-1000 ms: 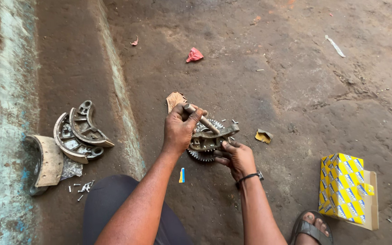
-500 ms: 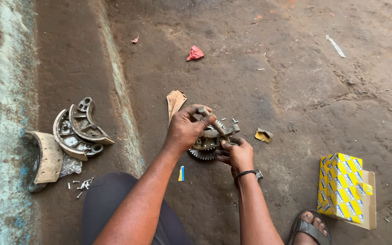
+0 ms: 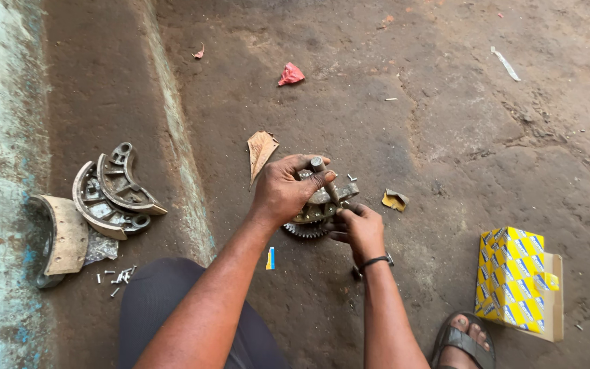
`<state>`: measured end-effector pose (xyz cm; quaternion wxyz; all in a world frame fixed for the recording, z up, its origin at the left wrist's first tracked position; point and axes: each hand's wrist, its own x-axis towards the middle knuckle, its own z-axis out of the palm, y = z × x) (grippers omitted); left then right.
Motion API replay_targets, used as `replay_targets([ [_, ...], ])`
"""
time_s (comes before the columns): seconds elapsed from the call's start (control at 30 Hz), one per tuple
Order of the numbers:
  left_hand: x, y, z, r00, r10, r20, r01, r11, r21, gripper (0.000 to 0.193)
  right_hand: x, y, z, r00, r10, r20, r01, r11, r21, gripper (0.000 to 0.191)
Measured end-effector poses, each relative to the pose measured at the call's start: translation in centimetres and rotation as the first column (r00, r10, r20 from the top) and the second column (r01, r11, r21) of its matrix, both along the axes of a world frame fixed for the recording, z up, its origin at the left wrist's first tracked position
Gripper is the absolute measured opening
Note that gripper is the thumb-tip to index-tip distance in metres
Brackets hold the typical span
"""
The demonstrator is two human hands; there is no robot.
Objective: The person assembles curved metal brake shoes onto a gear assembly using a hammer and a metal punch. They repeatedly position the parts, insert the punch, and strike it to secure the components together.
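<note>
A person squatting on a stained concrete floor (image 3: 445, 123) is working on a toothed metal gear assembly (image 3: 312, 217) lying near the floor's middle. The left hand (image 3: 285, 191) is closing around a short metal rod (image 3: 325, 179), thumb and fingers wrapped about its upper end, the rod slanting down into the top of the assembly. The right hand (image 3: 362, 229), wearing a dark wristband, is gripping the assembly's right side, its fingers curled against the metal beside the rod's lower end.

Compared with a second ago, the left hand is sitting higher and more squarely over the part, now covering most of it, and the rod is standing steeper than when it was lying across the gear. The right hand is keeping its place at the assembly's edge, and the assembly itself has not shifted on the floor.

Toward the left edge, curved brake shoes (image 3: 114, 190) are lying stacked beside a worn tan lining piece (image 3: 66, 232), with small screws (image 3: 116, 277) scattered just below them. A torn scrap of brown card (image 3: 261, 149) is lying just above the left hand, a crumpled red scrap (image 3: 291, 74) farther up, and a yellow scrap (image 3: 395, 199) just right of the assembly. A yellow and blue carton (image 3: 513, 280) is standing near the lower right corner, close to a sandalled foot (image 3: 462, 342).
</note>
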<state>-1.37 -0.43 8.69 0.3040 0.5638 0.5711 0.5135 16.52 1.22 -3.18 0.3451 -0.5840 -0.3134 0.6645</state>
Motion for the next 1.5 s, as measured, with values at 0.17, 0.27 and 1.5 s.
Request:
replay_targets([
  [0.17,-0.9,0.6,-0.5,0.998,-0.031,0.059,0.039,0.990,-0.138,0.030,1.7,1.8,3.6,0.874,-0.056,0.483,-0.264,0.780,0.568,0.052],
  [0.27,-1.3,1.1,-0.6,0.992,-0.091,0.086,0.102,0.985,-0.137,0.031,1.6,3.1,5.5,0.755,0.141,0.641,-0.566,0.634,0.527,0.054],
  [1.5,-0.8,0.6,0.5,0.707,0.034,-0.707,0.168,0.962,0.214,0.032,0.3,1.1,4.4,0.814,0.071,0.577,-0.484,0.632,0.605,0.030],
])
